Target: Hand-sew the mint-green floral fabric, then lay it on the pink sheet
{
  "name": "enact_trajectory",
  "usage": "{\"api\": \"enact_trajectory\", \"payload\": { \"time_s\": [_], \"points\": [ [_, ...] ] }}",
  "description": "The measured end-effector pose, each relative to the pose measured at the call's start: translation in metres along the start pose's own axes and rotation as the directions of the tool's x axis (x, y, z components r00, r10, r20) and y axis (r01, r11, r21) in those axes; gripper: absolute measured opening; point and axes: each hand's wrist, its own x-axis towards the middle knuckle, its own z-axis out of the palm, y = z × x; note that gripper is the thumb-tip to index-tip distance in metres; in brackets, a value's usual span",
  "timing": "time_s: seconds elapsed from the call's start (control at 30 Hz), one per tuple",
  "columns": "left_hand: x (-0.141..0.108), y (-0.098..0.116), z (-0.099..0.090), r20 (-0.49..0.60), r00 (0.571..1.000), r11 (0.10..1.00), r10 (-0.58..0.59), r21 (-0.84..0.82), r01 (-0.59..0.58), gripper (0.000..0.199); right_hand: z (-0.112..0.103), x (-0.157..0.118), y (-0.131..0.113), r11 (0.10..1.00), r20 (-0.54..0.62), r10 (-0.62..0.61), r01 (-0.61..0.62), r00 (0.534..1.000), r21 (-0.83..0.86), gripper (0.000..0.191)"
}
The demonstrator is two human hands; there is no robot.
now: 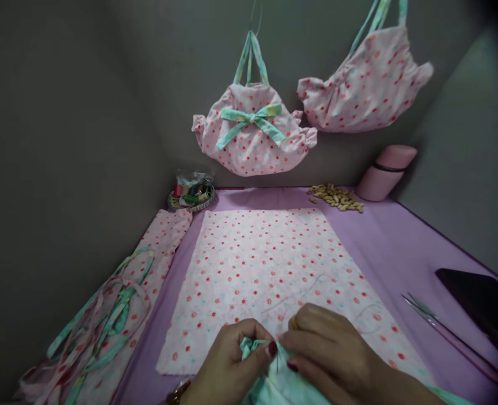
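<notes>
Low in the head view, my left hand (243, 360) pinches a gathered edge of mint green cloth (289, 388) between thumb and forefinger. Close on its right, my right hand (333, 349) is closed on the same cloth, its fingertips almost touching the left thumb. A thin needle (277, 360) shows between the hands, and a loose pale thread (303, 292) curls above them. Beneath and beyond lies a flat pink sheet of cloth (261, 253) with red dots. Part of the mint cloth is hidden under my right hand.
Folded dotted cloth (164, 230) with tangled straps (120, 315) lies left. At the back are a sewing basket (192, 198), peanuts (337, 198) and a pink bottle (386, 173). Scissors (451, 340) and a black object (485, 298) lie right. Two dotted bags (253, 149), (371, 84) hang above.
</notes>
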Motion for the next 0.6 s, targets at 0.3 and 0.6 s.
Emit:
{"api": "enact_trajectory", "payload": {
  "time_s": [0.3, 0.6],
  "points": [
    [-0.003, 0.007, 0.002, -0.005, 0.998, 0.990, 0.065, 0.122, -0.064, 0.019, 0.018, 0.002, -0.007, 0.967, 0.048, -0.090, 0.099, 0.995, -0.236, 0.027],
    [0.002, -0.002, 0.003, 0.003, 0.999, 0.986, 0.032, 0.161, -0.032, 0.019, 0.004, -0.005, -0.025, 1.000, -0.057, -0.010, 0.010, 0.998, 0.015, 0.036]
  ]
}}
